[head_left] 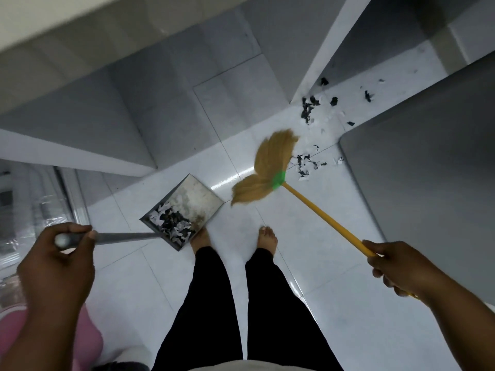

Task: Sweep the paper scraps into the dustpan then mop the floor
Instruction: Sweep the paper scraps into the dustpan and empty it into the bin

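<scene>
A grey cabinet (88, 113) loomed on the left with a white ledge (67, 153) along its edge, a white-edged partition (337, 46) ran off at top right, and another grey block (434, 178) filled the right side. Far left, crinkled clear plastic (40, 207) caught the light beside a metal rail (77, 199), too blurred to tell what it covered. Down in the bottom-left corner sat a rounded pink thing (89, 341), partly hidden, and a cream band (53, 20) crossed the top-left corner.
</scene>
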`<state>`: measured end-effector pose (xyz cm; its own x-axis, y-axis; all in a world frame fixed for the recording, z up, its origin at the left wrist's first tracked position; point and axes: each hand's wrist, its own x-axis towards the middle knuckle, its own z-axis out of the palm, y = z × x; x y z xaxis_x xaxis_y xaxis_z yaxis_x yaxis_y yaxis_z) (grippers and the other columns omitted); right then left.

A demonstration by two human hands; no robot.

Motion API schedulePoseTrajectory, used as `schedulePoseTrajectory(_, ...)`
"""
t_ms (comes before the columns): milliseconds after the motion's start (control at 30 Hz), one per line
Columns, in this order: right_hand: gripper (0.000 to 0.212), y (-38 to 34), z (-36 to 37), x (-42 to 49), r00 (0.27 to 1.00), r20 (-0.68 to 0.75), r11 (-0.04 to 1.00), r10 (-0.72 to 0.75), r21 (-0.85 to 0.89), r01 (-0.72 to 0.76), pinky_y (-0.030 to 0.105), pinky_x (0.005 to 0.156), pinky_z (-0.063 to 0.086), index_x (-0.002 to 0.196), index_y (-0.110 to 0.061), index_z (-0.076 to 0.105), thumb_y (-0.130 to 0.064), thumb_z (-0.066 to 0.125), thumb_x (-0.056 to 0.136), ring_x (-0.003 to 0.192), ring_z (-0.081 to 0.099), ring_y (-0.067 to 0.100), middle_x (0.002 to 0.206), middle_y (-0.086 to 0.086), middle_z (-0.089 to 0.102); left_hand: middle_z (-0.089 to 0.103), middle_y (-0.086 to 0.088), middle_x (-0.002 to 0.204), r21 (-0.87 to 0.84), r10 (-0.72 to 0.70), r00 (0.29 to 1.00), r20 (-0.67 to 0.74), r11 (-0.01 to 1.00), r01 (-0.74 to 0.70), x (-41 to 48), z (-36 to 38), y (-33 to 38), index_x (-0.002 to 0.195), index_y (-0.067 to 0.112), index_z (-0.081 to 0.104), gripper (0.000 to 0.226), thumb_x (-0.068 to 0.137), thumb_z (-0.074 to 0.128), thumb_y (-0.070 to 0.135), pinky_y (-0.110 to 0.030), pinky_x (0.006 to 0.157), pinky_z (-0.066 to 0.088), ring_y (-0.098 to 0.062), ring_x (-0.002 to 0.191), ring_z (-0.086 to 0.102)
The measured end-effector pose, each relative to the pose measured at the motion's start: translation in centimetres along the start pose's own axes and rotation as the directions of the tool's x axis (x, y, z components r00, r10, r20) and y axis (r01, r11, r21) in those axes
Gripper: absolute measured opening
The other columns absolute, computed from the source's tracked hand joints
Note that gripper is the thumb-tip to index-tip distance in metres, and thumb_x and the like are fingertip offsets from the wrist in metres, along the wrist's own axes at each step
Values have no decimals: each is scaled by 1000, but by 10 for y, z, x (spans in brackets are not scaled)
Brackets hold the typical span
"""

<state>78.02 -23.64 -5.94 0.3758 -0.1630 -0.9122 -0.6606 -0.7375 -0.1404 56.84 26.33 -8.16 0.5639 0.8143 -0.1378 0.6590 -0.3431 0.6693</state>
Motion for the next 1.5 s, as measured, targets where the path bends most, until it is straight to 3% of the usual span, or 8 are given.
schedulePoseTrajectory(367,38,50,-38,-64,982,168,857,-90,515,-9,21,43,29,115,-36,69,-10,68,87,46,31,18,71,15,57,65,-9,90,76,78,982,170,993,-92,5,75,49,100,23,60,13,93,66,33,-29,60,52,-25,70,60)
schedulePoseTrajectory(767,26,92,0,-44,981,-132,968,-142,188,166,18,45,38,76,-28,65,-13,57,95,46,50,7,67,5,66,66,7,91,59,205,949,239,973,-225,5,127,106,98,20,61,8,93,67,22,-25,81,52,-3,83,62)
schedulePoseTrajectory(833,29,81,16,-4,920,-202,942,-335,-81,325,14,58,46,81,-45,69,-21,62,95,63,63,2,74,-8,71,64,15,89,78,217,947,237,967,-241,4,130,113,97,22,61,9,92,68,21,-4,77,44,10,81,60)
schedulePoseTrajectory(900,36,48,96,77,786,-220,788,-577,-402,466,21,105,37,138,-18,53,-21,42,104,126,50,3,138,6,57,64,11,88,99,218,945,244,964,-248,5,132,117,98,23,60,12,91,69,22,2,73,40,14,77,59)
schedulePoseTrajectory(967,46,7,154,135,955,-68,951,-289,-137,277,32,118,14,150,2,20,-11,20,107,146,24,18,160,18,20,65,7,91,92,222,942,251,963,-252,8,135,119,98,23,60,13,90,70,21,3,70,40,7,74,59)
schedulePoseTrajectory(1067,21,48,77,58,994,-85,948,-75,302,97,19,82,48,105,-25,73,-23,53,98,93,65,7,102,-5,71,65,14,88,84,236,933,271,960,-267,17,137,118,96,24,61,12,90,71,20,2,73,40,7,75,59)
schedulePoseTrajectory(1133,21,63,53,15,996,-72,845,-45,529,77,30,51,39,72,-16,62,-9,54,91,53,48,16,68,3,58,64,19,89,79,247,926,284,957,-280,24,136,117,96,25,61,12,90,71,21,0,75,41,11,80,60)
schedulePoseTrajectory(1500,27,56,65,-83,992,-35,725,-120,679,112,25,41,34,93,-22,74,-6,53,94,47,39,20,67,13,57,65,3,92,18,312,872,378,939,-344,59,137,125,92,23,64,14,89,71,11,7,74,37,4,75,59)
